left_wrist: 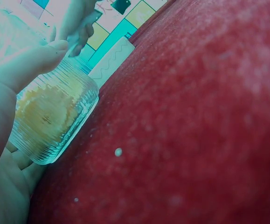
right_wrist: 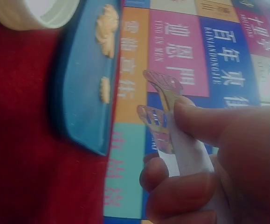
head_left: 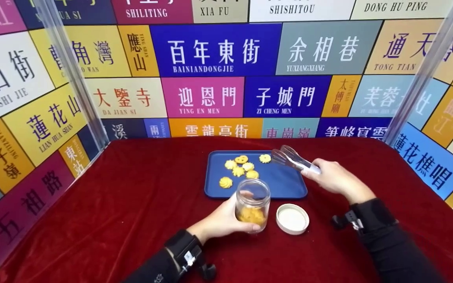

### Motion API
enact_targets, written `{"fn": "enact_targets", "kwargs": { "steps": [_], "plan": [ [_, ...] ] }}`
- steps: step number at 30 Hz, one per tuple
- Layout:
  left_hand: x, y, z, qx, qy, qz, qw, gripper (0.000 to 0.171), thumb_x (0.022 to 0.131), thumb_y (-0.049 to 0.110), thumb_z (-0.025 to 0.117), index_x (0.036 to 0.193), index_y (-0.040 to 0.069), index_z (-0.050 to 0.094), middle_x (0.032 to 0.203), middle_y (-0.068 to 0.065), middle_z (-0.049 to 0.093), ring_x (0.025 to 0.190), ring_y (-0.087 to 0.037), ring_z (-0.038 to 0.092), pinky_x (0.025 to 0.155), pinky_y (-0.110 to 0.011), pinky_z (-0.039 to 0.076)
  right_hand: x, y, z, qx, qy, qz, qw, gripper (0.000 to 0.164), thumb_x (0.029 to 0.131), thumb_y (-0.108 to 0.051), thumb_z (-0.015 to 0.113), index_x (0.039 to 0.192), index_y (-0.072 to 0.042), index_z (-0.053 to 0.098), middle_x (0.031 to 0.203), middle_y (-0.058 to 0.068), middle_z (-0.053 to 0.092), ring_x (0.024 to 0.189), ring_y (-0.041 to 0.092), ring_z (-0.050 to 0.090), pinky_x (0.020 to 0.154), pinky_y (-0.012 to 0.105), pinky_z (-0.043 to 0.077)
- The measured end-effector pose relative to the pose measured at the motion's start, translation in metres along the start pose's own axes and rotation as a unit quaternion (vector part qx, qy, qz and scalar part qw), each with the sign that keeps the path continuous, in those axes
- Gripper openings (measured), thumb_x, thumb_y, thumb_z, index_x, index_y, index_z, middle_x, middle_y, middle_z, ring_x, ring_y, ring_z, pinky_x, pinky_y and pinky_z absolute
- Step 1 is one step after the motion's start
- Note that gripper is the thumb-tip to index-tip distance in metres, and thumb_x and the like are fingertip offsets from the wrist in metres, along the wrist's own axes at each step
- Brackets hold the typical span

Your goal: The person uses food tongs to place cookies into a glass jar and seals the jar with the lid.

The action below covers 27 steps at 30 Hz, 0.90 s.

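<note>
My left hand (head_left: 224, 218) grips a clear glass jar (head_left: 253, 202) from its left side; the jar is uncapped and has cookies (left_wrist: 46, 116) at its bottom. In my right hand (head_left: 338, 179) is a pair of tongs (head_left: 295, 160), held by the handles with thumb and fingers. The tong heads stand apart over the right part of a blue tray (head_left: 289, 188), with nothing seen between them. A lone cookie (head_left: 265, 158) lies just left of the heads. Several more cookies (head_left: 238, 171) sit on the tray's left half.
A pale round lid (head_left: 292, 219) lies on the red cloth (head_left: 151, 204) between the jar and my right forearm. Behind the table stands a wall of coloured signs (head_left: 214, 51). Clear upright posts (head_left: 419, 67) rise at the table's far corners.
</note>
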<state>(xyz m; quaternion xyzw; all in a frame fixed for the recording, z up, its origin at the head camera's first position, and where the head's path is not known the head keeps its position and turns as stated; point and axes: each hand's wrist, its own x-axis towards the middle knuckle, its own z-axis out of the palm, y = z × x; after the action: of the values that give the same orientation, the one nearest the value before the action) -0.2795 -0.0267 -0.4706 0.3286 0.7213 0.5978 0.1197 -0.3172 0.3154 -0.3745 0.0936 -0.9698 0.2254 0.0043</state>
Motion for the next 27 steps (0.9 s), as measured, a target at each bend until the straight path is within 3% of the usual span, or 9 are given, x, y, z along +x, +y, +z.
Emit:
{"fn": "enact_targets", "kwargs": {
  "steps": [5, 11, 19, 27],
  "plan": [
    [0.0, 0.0, 0.001, 0.001, 0.0, -0.001, 1.0, 0.08, 0.083, 0.016, 0.093, 0.148, 0.019, 0.047, 0.131, 0.005, 0.068, 0.117, -0.015, 0.067, 0.108, -0.033, 0.052, 0.023, 0.0, 0.014, 0.039, -0.025, 0.027, 0.999, 0.041, 0.107, -0.039, 0.064, 0.112, 0.002, 0.061, 0.073, 0.007, 0.062, 0.065, 0.018, 0.058, 0.057, 0.031, 0.046],
    [0.0, 0.0, -0.001, 0.013, 0.002, -0.003, 0.9999, 0.08, 0.083, 0.018, 0.093, 0.148, 0.019, 0.048, 0.131, 0.006, 0.068, 0.117, -0.014, 0.067, 0.107, -0.033, 0.052, 0.053, -0.01, 0.025, 0.01, -0.04, 0.051, 0.998, 0.043, 0.108, -0.042, 0.062, 0.106, 0.001, 0.06, 0.074, 0.007, 0.062, 0.064, 0.019, 0.059, 0.055, 0.029, 0.046],
    [-0.001, 0.0, -0.003, 0.018, 0.007, -0.005, 0.9998, 0.08, 0.082, 0.019, 0.093, 0.148, 0.019, 0.048, 0.129, 0.006, 0.069, 0.116, -0.014, 0.067, 0.107, -0.032, 0.052, 0.069, -0.025, 0.036, -0.048, -0.052, 0.073, 0.995, 0.053, 0.108, -0.046, 0.06, 0.12, 0.005, 0.06, 0.097, 0.019, 0.064, 0.073, 0.027, 0.065, 0.057, 0.034, 0.053],
    [-0.001, 0.0, -0.002, 0.009, 0.003, 0.001, 1.0, 0.08, 0.082, 0.017, 0.094, 0.147, 0.018, 0.048, 0.129, 0.005, 0.069, 0.117, -0.014, 0.067, 0.107, -0.032, 0.052, 0.069, -0.028, 0.042, -0.093, -0.039, 0.06, 0.993, 0.06, 0.107, -0.046, 0.061, 0.138, 0.006, 0.058, 0.122, 0.028, 0.065, 0.1, 0.038, 0.064, 0.082, 0.048, 0.055]
  ]
}}
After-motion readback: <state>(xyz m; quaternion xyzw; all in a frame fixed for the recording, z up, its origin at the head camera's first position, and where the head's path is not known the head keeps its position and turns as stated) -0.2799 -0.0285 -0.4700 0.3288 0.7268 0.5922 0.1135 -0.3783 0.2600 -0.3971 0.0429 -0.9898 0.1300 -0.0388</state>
